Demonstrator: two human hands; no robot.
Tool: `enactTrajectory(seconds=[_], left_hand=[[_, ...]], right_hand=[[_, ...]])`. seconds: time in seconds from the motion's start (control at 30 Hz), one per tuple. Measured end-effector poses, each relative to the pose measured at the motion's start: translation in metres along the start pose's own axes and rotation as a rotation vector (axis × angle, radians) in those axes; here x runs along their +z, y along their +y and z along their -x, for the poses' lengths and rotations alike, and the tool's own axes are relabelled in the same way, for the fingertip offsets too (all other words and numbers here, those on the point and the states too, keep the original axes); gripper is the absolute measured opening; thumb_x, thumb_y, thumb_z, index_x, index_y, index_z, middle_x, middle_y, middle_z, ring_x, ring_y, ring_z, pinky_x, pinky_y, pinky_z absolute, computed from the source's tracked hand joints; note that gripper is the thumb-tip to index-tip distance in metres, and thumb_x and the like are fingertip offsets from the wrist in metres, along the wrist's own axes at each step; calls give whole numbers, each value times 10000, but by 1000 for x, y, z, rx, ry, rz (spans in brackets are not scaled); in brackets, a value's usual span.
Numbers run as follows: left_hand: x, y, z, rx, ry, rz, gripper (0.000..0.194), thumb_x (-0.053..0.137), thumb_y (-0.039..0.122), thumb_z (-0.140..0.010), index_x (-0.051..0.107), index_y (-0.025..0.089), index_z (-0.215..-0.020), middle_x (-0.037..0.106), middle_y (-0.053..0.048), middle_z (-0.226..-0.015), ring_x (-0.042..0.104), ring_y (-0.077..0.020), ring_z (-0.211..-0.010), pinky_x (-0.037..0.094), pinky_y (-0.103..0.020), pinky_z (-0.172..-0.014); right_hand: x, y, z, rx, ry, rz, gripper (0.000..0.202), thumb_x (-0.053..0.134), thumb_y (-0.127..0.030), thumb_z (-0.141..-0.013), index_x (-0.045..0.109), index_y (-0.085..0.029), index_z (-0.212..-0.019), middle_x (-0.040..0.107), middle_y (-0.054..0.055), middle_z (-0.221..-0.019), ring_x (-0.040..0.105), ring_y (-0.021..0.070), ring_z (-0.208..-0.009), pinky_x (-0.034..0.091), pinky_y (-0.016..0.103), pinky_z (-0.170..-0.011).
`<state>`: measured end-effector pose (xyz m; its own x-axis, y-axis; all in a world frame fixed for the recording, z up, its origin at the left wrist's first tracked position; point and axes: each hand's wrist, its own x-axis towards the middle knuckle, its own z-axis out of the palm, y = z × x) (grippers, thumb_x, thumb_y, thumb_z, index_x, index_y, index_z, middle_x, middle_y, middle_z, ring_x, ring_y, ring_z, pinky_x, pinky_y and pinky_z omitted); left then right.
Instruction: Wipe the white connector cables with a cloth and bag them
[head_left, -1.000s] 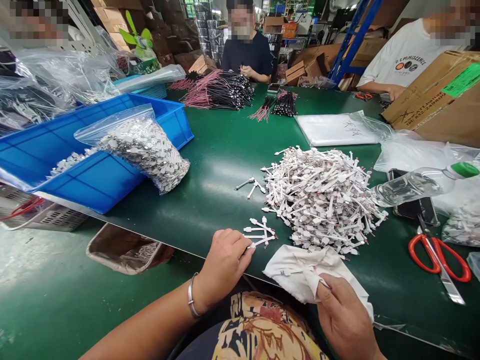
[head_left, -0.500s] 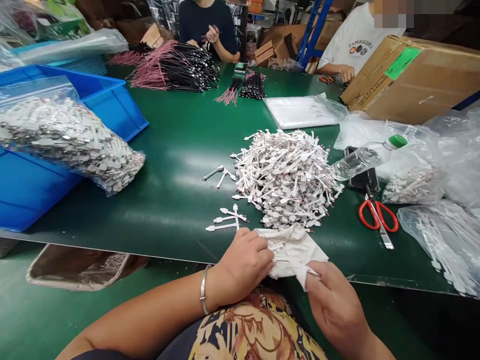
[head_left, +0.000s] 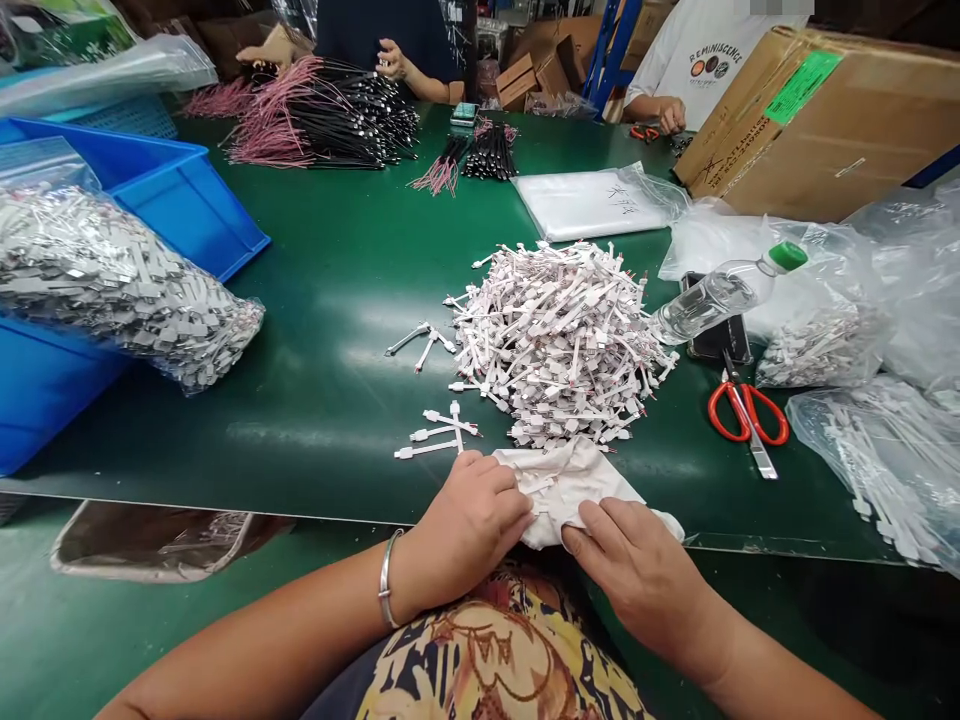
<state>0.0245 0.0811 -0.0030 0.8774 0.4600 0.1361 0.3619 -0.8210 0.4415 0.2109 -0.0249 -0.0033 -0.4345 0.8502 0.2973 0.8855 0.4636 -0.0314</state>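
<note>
A white cloth [head_left: 574, 475] lies crumpled at the table's front edge, with a few small white pieces on it. My left hand [head_left: 484, 510] is closed at the cloth's left side; what its fingers hold is hidden. On the cloth's right part, my right hand [head_left: 637, 560] is closed, thumb and fingers gripping the fabric. Just beyond the cloth rises a large heap of short white cables with connectors [head_left: 562, 345]. Several loose white cables [head_left: 435, 435] lie left of the heap, near my left hand.
Red-handled scissors [head_left: 746, 410], a phone [head_left: 716, 340] and a water bottle [head_left: 712, 300] stand right of the heap. A filled plastic bag [head_left: 127, 280] leans over a blue bin [head_left: 202, 200] at left. Across the table [head_left: 315, 300], two people sit behind pink-and-black wires [head_left: 322, 115] and a cardboard box [head_left: 817, 130].
My right hand has moved left and up onto the cloth, closer to my left hand. The cloth corner it was pulling now lies flatter to the right. The whole view has shifted slightly.
</note>
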Motion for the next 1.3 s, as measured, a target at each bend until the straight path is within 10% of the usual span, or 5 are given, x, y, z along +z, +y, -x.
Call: enactTrajectory(seconds=[0.97, 1.3], left_hand=[[1, -1, 9, 41, 56, -43, 177, 475, 311, -858, 548, 179, -765, 555, -25, -768, 445, -159, -753, 287, -339, -744], [-6, 10, 12, -25, 45, -109, 150, 470, 331, -858, 510, 188, -882, 531, -41, -909, 444, -177, -845, 302, -335, -723]], right_hand=[[-5, 23, 13, -41, 5, -11, 315, 321, -73, -849, 612, -162, -931, 589, 102, -910, 501, 205, -798, 390, 335, -707], [38, 27, 45, 74, 119, -60, 204, 399, -282, -903, 566, -171, -943, 612, 93, -884, 568, 204, -798, 460, 330, -729]])
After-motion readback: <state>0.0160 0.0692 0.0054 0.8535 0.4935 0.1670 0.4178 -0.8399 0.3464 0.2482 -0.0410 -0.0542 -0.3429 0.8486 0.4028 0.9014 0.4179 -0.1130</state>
